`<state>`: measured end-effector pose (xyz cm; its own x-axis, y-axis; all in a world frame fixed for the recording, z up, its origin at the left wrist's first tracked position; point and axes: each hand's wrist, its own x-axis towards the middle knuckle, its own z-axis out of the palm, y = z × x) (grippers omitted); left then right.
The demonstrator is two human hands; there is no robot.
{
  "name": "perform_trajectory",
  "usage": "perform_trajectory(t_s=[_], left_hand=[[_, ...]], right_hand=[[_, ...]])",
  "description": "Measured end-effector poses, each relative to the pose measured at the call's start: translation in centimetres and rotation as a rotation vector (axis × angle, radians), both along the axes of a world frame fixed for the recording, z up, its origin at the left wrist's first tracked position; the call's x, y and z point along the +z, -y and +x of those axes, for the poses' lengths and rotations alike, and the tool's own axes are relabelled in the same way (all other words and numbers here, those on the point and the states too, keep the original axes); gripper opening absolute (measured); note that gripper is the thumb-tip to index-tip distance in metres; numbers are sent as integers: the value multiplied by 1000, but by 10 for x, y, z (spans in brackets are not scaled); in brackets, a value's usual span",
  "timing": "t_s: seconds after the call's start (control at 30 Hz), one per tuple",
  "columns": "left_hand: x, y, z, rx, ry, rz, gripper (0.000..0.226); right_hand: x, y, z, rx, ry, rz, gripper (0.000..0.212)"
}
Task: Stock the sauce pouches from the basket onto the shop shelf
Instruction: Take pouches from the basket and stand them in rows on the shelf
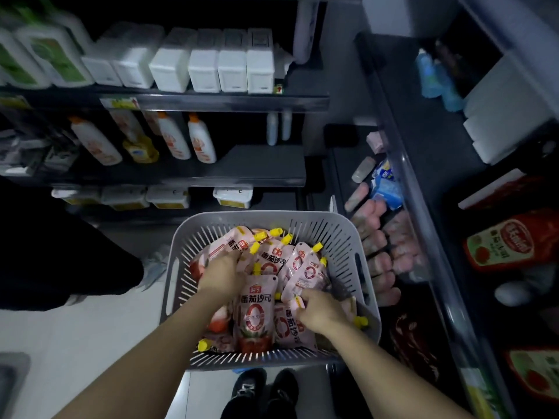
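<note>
- Down in the grey slatted basket [341, 237] lies a heap of pink sauce pouches [257, 316] with yellow caps.
- Left hand [222, 275] is sunk among the pouches at the far left, fingers curled into the pile.
- Right hand [320, 311] presses on pouches at the near right; its grasp cannot be told.
- Dark shelf [230, 102] stands beyond the basket, well apart.

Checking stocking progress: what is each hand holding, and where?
Both hands are in the basket: left hand and right hand rest among the sauce pouches; a closed grip cannot be told.
</note>
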<state>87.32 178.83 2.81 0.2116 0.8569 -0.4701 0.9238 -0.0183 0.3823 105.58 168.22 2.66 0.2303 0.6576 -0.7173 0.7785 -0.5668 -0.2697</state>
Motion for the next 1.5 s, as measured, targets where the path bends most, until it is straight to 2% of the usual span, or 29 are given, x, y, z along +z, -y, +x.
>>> perform_trajectory(t_s=[0.07, 0.13, 0.23, 0.33, 0.4, 0.43, 0.63, 0.77, 0.9, 1.07, 1.17, 1.37, 1.5], left_hand=[[-2, 4, 6, 18, 33, -44, 39], [-3, 3, 5, 23, 48, -55, 44], [-2, -4, -3, 77, 163, -54, 24], [8, -3, -4, 123, 306, -68, 26], [15, -3, -2, 198, 438, -146, 17], [18, -3, -2, 225, 482, -188, 7], [54, -1, 15, 171, 730, -294, 14], [72, 4, 16, 124, 809, -323, 7], [107, 22, 24, 90, 870, -272, 15], [160, 59, 32, 9, 974, -193, 14], [193, 87, 34, -73, 1017, -139, 16], [252, 151, 39, -235, 1122, -126, 14], [282, 191, 45, -330, 1190, -146, 10]], right_hand=[[-3, 7, -1, 15, -28, -82, 44], [-6, 18, -2, 3, 35, -64, 48], [-1, 24, -3, -78, 102, 57, 33], [11, 22, -6, -149, 127, 166, 32], [19, 24, -10, -192, 154, 222, 4], [21, 27, -12, -212, 154, 244, 6], [43, 56, -18, -309, 197, 495, 14], [72, 66, -15, -387, 203, 689, 12], [109, 83, -8, -509, 233, 869, 7], [149, 123, -6, -613, 292, 1054, 8], [179, 153, -9, -673, 289, 1100, 10], [233, 221, -15, -741, 344, 1332, 5], [269, 274, -26, -812, 363, 1372, 7]])
